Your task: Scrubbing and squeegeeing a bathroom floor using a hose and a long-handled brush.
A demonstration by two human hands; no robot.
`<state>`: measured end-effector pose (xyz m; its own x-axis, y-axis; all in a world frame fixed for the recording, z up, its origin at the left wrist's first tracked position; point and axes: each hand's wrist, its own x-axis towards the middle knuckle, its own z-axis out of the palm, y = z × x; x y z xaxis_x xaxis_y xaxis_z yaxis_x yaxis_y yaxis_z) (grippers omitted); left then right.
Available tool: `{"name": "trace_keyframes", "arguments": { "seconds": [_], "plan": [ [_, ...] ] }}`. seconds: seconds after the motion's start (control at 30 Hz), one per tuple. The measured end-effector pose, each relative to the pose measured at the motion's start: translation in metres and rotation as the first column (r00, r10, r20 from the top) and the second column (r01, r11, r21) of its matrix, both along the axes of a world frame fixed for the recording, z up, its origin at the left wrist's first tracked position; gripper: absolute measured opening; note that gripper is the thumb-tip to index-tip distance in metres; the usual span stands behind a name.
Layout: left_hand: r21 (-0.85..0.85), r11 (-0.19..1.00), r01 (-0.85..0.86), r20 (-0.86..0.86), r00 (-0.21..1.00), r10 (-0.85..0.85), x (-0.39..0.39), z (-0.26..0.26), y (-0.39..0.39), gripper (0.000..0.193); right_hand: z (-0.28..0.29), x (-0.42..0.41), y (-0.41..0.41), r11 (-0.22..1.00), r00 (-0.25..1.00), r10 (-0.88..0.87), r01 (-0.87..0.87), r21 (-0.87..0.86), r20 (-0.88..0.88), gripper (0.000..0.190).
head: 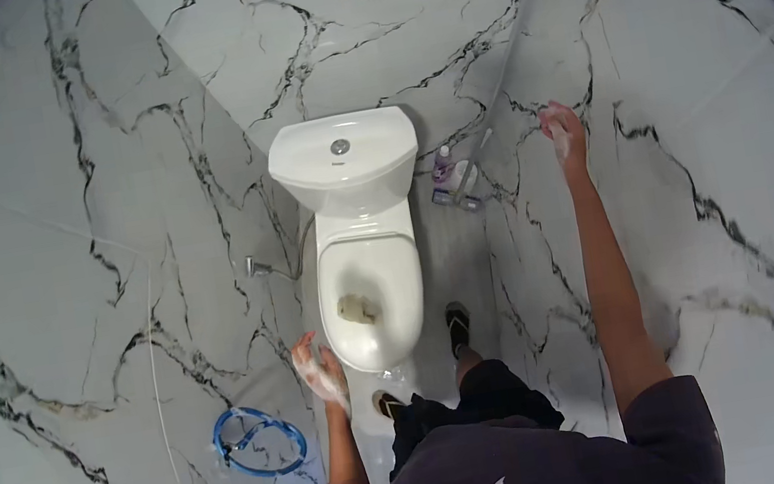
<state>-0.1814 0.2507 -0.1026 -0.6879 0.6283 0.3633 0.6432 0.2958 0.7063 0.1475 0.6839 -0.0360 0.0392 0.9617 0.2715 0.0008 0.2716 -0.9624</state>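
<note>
A white ceramic toilet (342, 340) stands before me, and a yellowish sponge or cloth-like thing (357, 310) lies on or in its bowl area; I cannot tell which. My left hand (320, 371), foamy with suds, is beside the front left of the toilet, fingers apart and holding nothing. My right hand (561, 125), also foamy, is raised near the right marbled wall, with its fingers partly curled; whether it holds anything is hard to see. The cistern (346, 172) has a round flush button (339, 147) on its lid.
Right of the cistern, a long-handled floor brush or mop (457, 198) leans by a purple bottle (441, 166) and a white container (465, 175). A bidet sprayer (256, 266) hangs at the left wall. Lower left is a coiled blue hose (298, 446). Marbled walls stand close on both sides.
</note>
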Motion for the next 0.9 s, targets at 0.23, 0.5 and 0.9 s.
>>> {"name": "trace_keyframes", "arguments": {
  "seconds": [0.23, 0.5, 0.9],
  "plan": [
    [-0.117, 0.983, -0.144, -0.084, 0.987, 0.135, 0.028, 0.033, 0.052, 0.030, -0.081, -0.029, 0.239, 0.992, 0.996, 0.089, -0.092, 0.088, 0.030, 0.030],
    [-0.186, 0.939, -0.288, -0.050, 0.958, 0.283, 0.047, 0.030, 0.053, 0.030, -0.097, 0.012, 0.485, 0.887, 0.254, -0.457, 0.067, 0.456, 0.852, 0.033],
    [-0.156, 0.958, -0.239, 0.048, 0.967, 0.249, 0.047, 0.024, 0.076, 0.028, -0.040, -0.007, 0.405, 0.987, 0.979, -0.158, 0.157, 0.021, 0.127, 0.031]
  ]
}}
